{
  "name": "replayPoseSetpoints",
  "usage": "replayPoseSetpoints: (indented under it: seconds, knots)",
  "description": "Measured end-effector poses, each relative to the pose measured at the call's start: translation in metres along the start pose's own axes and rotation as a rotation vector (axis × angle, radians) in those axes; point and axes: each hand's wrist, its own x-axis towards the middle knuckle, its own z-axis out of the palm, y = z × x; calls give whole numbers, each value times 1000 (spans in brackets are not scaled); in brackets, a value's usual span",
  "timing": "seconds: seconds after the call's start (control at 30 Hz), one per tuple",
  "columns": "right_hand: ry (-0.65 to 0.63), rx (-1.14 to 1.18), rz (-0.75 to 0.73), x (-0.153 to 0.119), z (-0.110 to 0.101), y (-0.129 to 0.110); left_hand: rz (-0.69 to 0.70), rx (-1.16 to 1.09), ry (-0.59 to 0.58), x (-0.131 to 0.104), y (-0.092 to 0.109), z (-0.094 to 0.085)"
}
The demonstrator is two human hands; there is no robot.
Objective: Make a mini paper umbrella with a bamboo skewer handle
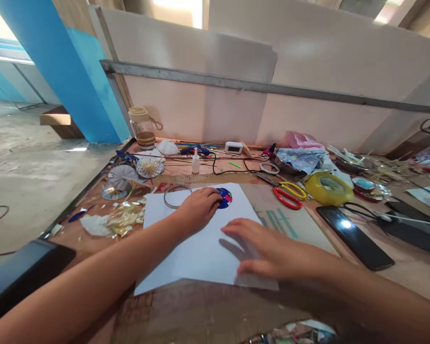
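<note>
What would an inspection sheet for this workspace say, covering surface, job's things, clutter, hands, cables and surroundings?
Surface: brownish table bearing white paper and printed cardboard.
Job's things: blue patterned disc on the paper; thin grey ring mostly over it.
Clutter: scissors, yellow tape roll and phone at right; loose scraps at left.
Hands: left hand at the disc's left edge, grip unclear; right hand open, apparently above the paper.
Cables: dark cord loose toward the back; white cable at right.
Surroundings: pale panel with metal rail behind; blue pillar at left.
</note>
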Motion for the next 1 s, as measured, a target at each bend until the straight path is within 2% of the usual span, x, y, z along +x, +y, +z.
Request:
replayPoseSetpoints:
  seconds: [0.07,0.13,0.33,0.47,0.63,0.8,0.9,1.0]
  knots:
    - [-107,-46,-39,-16,10,-19,-17,23,-6,1,2,0]
    - [-142,-90,-90,-24,20,-28,-29,50,-19,1,6,-1]
    - [-98,-217,-74,-24,31,-18,-46,105,-85,-9,12,-19]
    - [-81,-194,-158,-26,33,-14,-49,116,-103,-21,10,-30]
    - [-43,-338,-193,-21,43,-22,-36,123,-75,-24,8,-29]
    - [45,-546,-293,-15,67,-21,-30,133,-92,-23,4,-27]
    - [81,-568,-283,-17,73,-22,-26,119,-139,-23,6,-45]
    - [16,-518,-246,-20,52,-29,-88,128,-125,-22,20,-84]
